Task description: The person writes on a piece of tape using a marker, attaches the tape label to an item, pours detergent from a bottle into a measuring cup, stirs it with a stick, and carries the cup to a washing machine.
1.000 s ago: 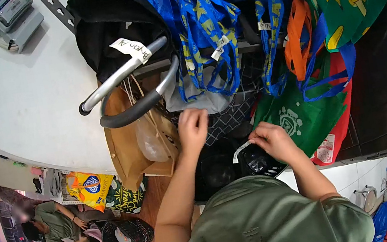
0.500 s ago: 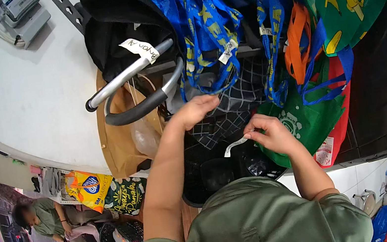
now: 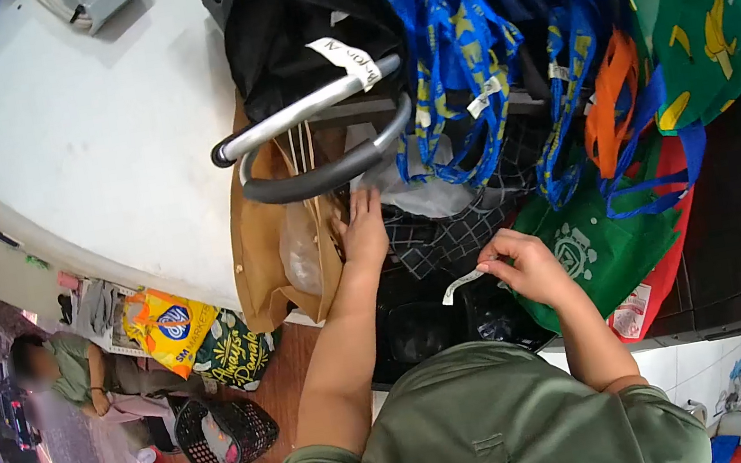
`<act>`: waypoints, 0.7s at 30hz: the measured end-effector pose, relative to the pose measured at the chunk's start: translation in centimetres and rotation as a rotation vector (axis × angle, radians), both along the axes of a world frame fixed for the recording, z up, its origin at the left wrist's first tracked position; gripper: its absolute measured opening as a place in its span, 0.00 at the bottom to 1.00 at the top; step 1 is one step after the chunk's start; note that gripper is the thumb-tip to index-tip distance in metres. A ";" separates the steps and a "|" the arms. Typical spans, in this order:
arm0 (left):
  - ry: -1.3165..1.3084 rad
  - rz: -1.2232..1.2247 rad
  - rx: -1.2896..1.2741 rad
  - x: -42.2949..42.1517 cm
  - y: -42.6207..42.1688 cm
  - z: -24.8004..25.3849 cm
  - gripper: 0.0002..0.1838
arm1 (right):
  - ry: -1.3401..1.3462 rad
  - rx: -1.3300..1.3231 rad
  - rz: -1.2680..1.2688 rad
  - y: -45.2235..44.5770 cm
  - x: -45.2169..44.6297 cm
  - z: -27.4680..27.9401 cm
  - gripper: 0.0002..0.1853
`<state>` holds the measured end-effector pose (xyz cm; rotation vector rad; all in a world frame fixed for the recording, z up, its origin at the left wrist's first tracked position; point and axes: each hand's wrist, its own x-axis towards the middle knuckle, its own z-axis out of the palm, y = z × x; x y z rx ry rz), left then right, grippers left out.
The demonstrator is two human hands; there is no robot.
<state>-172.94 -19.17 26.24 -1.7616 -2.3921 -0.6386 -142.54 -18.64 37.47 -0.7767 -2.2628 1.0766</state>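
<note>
My left hand (image 3: 363,233) has its fingers stretched out and apart, between a brown paper bag (image 3: 262,265) and a black checked bag (image 3: 433,234); whether it touches either I cannot tell. A whitish plastic bag (image 3: 432,195) bulges just right of its fingertips. Between thumb and fingers, my right hand (image 3: 529,267) pinches a white paper strip (image 3: 463,286) that hangs in front of a green bag (image 3: 574,249). Above my left hand are padded metal handles (image 3: 314,110) with a handwritten paper label (image 3: 345,61) stuck on.
Blue bags with patterned straps (image 3: 480,119) hang in the middle. An orange strap (image 3: 612,104) and a banana-print green bag (image 3: 703,19) are at the right. A seated person (image 3: 75,371) is at far left, near a black basket (image 3: 228,435) and a yellow bag (image 3: 172,328).
My left hand has left the blue patterned straps and moved down and left to beside the paper bag. My right hand still pinches the strip. The view has shifted, and more whitish plastic shows.
</note>
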 end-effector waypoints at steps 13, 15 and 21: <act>-0.244 -0.583 -0.218 0.6 2.7 4.8 0.12 | 0.153 0.050 0.008 2.4 -3.9 -4.2 0.07; -0.364 -0.560 -0.185 0.3 3.6 6.2 0.12 | 0.166 0.092 0.014 3.8 -4.2 -3.0 0.06; -0.359 -0.501 -0.088 -3.2 4.0 8.2 0.15 | 0.106 0.071 -0.024 4.8 -5.6 -1.0 0.06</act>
